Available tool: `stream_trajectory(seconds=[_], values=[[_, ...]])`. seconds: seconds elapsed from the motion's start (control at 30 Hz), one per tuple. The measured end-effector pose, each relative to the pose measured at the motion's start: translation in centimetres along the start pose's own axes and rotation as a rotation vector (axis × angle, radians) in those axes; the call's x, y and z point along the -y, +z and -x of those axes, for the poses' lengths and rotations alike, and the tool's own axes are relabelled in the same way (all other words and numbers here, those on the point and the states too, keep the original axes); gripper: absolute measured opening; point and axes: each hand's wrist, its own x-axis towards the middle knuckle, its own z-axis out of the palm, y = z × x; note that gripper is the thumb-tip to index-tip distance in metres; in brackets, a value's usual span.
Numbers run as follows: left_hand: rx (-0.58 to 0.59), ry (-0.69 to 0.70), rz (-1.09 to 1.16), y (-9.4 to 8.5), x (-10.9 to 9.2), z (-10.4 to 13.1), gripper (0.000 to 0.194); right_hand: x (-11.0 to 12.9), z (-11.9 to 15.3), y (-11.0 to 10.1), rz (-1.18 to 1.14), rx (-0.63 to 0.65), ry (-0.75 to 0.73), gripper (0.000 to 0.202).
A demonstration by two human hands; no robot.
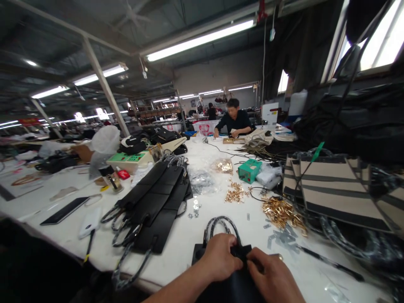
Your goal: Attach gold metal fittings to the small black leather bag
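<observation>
At the near edge of the white worktable point(221, 235), the black bag point(233, 286) lay under both hands, its braided handle point(221, 222) looping away from the person. The left hand point(219, 256) was closed over the bag's top edge, and the right hand point(271, 275) pinched the same edge just beside it, fingers curled shut on the material. The bag looked soft and light, likely to fold rather than hold its shape, so the stiffer top rim seemed the surest grip. A stack of black panels point(158, 202) lay to the left, gold fittings point(280, 212) to the right. A co-worker point(235, 122) sat at the far end.
</observation>
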Motion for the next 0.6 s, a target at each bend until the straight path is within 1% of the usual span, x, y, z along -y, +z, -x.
stream_trajectory(seconds=[0.07,0.1,0.2,0.3,0.47,0.6], values=[[-0.043,-0.004,-0.023,0.1,0.1,0.0,0.027,-0.4,-0.1,0.2,-0.039,0.021,-0.018,0.020],[-0.046,-0.006,-0.025,0.0,0.0,0.1,0.027,-0.5,-0.1,0.2,-0.060,0.037,-0.028,0.019],[0.002,0.010,0.059,-0.4,0.1,0.2,0.028,-0.2,0.4,0.1,-0.116,0.026,-0.013,0.018],[0.065,0.028,0.197,-0.8,0.5,-0.1,0.030,0.6,1.0,-0.4,-0.164,-0.028,0.064,0.020],[0.163,-0.035,0.345,-0.4,2.2,-1.3,0.022,1.1,1.1,-0.7,-0.246,0.005,0.171,0.021],[0.187,-0.078,0.397,-0.2,3.1,-1.9,0.024,0.9,1.1,-0.6,-0.284,0.033,0.181,0.024]])
